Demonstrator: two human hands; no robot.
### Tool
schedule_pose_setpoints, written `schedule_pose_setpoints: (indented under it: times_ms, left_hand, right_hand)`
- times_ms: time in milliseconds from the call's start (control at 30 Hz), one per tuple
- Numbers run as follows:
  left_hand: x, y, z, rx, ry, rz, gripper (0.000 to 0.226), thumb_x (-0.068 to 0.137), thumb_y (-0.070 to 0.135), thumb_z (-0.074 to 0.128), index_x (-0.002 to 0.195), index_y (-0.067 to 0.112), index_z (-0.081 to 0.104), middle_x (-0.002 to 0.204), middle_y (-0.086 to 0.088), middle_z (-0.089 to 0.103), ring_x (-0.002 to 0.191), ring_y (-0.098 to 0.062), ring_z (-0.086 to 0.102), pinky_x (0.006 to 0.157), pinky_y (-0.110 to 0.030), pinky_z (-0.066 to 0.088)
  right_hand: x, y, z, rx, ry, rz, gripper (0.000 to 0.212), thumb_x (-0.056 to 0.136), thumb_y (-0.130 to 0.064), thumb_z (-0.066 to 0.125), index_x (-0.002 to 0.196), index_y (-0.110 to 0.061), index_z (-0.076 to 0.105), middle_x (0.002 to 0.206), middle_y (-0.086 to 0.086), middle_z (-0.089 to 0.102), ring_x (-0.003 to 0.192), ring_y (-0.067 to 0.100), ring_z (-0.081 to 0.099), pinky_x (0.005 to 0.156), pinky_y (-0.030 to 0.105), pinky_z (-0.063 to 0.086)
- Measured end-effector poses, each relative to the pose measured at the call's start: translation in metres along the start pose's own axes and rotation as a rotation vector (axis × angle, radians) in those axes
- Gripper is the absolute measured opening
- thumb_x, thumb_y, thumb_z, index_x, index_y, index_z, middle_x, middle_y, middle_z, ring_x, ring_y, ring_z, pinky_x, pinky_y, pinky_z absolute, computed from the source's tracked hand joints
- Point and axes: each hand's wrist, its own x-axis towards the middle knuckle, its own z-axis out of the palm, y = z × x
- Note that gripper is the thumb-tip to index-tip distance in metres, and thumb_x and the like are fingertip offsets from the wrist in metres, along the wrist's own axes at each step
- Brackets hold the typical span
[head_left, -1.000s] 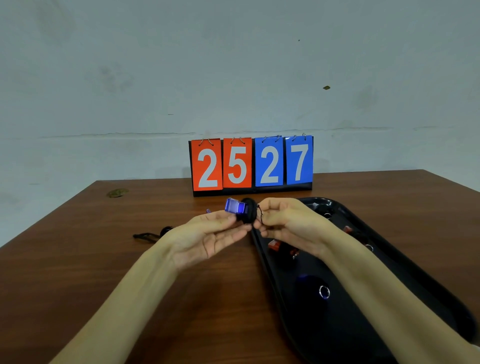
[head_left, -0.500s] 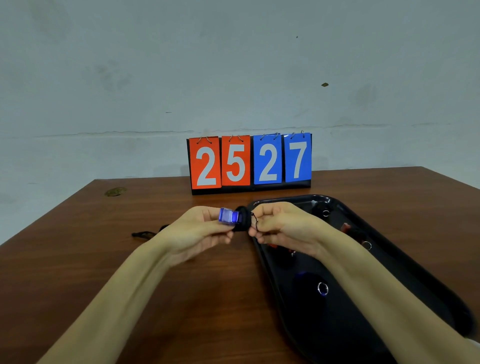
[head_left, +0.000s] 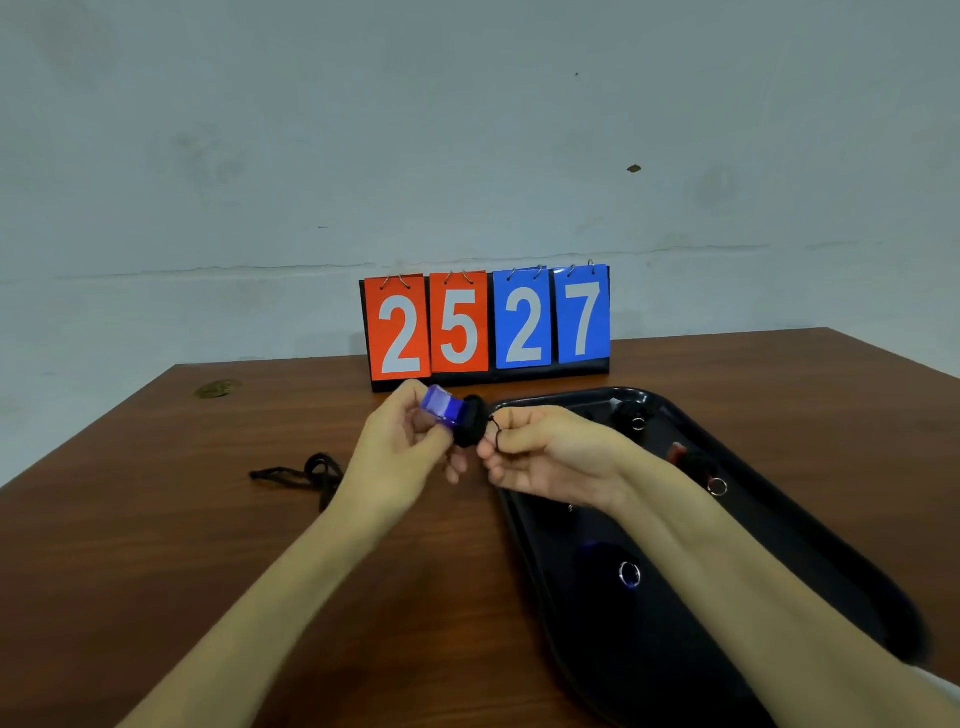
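Observation:
My left hand (head_left: 402, 447) grips a small blue and black whistle (head_left: 457, 415) above the table, its blue mouthpiece pointing up and left. Just to the right, my right hand (head_left: 540, 457) pinches a thin black cord (head_left: 496, 428) at the whistle's black end. Both hands hover over the left rim of a black tray (head_left: 779, 519).
The tray holds several dark whistles with metal rings (head_left: 629, 573), one with a red part (head_left: 678, 453). A black lanyard (head_left: 304, 475) lies on the brown wooden table (head_left: 156, 545) left of my left wrist. A flip scoreboard (head_left: 485, 325) reading 25 27 stands at the back.
My left hand has turned the whistle so the blue end tilts up and left. Both hands stay close together; the right fingers keep working the cord at the black end.

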Motion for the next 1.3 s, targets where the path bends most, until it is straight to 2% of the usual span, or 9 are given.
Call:
schedule_pose_setpoints:
  times_ms: [100,200,400,633,767,900,1067,1200,1300]
  left_hand:
    - [0.002,0.001,-0.005,-0.257,-0.044,-0.072,0.013,0.089,-0.002,0.052,0.099,0.005,0.055,0.074,-0.006,0.070,0.061,-0.015,0.066,0.059,-0.022,0.056]
    - [0.003,-0.002,-0.010,-0.611,-0.135,-0.298,0.023,0.080,-0.004,0.055,0.102,0.001,0.060,0.083,-0.013,0.072,0.068,-0.018,0.070,0.060,-0.024,0.057]
    - [0.007,-0.006,-0.016,-0.772,-0.221,-0.494,0.028,0.068,-0.007,0.056,0.092,-0.002,0.070,0.087,-0.020,0.071,0.071,-0.021,0.072,0.058,-0.024,0.058]
    - [0.006,-0.002,-0.016,-0.692,-0.298,-0.537,0.032,0.070,0.001,0.056,0.101,0.002,0.061,0.073,-0.012,0.061,0.056,-0.013,0.061,0.054,-0.020,0.055]
    - [0.006,-0.002,-0.016,-0.647,-0.318,-0.528,0.031,0.077,-0.001,0.053,0.108,0.001,0.058,0.071,-0.009,0.068,0.057,-0.012,0.064,0.053,-0.021,0.054]
    - [0.002,0.002,-0.011,-0.418,-0.254,-0.373,0.021,0.087,-0.005,0.050,0.100,0.005,0.063,0.071,-0.002,0.069,0.061,-0.007,0.064,0.056,-0.018,0.052]
    - [-0.002,0.002,0.005,0.083,-0.024,-0.076,0.018,0.085,-0.004,0.057,0.091,0.013,0.056,0.074,-0.003,0.067,0.060,-0.008,0.066,0.058,-0.012,0.051]
    - [-0.003,0.001,0.008,-0.308,0.062,-0.287,0.018,0.084,-0.007,0.057,0.099,0.002,0.059,0.081,-0.016,0.071,0.063,-0.019,0.071,0.056,-0.022,0.056]
    - [0.000,0.000,-0.002,-0.775,-0.035,-0.541,0.022,0.084,-0.012,0.049,0.100,-0.002,0.061,0.086,-0.019,0.072,0.069,-0.019,0.072,0.056,-0.022,0.057]
  right_hand:
    - [0.000,-0.002,0.001,-0.019,0.031,-0.057,0.028,0.089,0.009,0.043,0.073,-0.007,0.059,0.065,0.003,0.062,0.062,0.011,0.056,0.062,0.021,0.050]
    - [-0.003,-0.004,0.001,-0.089,0.051,-0.085,0.025,0.088,0.010,0.045,0.076,-0.007,0.059,0.068,0.004,0.062,0.063,0.011,0.056,0.062,0.021,0.050]
    - [-0.003,-0.003,0.001,-0.159,0.074,-0.093,0.023,0.088,0.009,0.046,0.079,-0.007,0.060,0.071,0.005,0.062,0.065,0.011,0.055,0.063,0.021,0.049]
    - [-0.005,-0.002,0.001,-0.212,0.050,-0.089,0.023,0.089,0.007,0.047,0.077,-0.008,0.061,0.072,0.006,0.062,0.064,0.010,0.056,0.062,0.021,0.049]
    - [-0.004,-0.001,0.001,-0.246,0.049,-0.115,0.021,0.089,0.008,0.048,0.082,-0.007,0.061,0.074,0.007,0.063,0.065,0.010,0.058,0.065,0.020,0.051]
    - [-0.003,0.000,-0.002,-0.255,0.056,-0.126,0.021,0.089,0.008,0.047,0.082,-0.007,0.060,0.075,0.007,0.063,0.066,0.010,0.057,0.066,0.021,0.051]
    - [-0.002,-0.002,-0.007,-0.279,0.087,-0.162,0.019,0.088,0.009,0.047,0.090,-0.006,0.059,0.077,0.008,0.063,0.070,0.013,0.058,0.069,0.023,0.051]
    - [0.001,0.001,-0.005,-0.326,0.144,-0.205,0.017,0.088,0.009,0.050,0.093,-0.005,0.059,0.075,0.007,0.064,0.068,0.012,0.060,0.068,0.021,0.052]
    - [0.002,0.002,-0.005,-0.343,0.190,-0.221,0.018,0.088,0.009,0.050,0.090,-0.007,0.059,0.073,0.006,0.064,0.066,0.010,0.059,0.068,0.021,0.051]
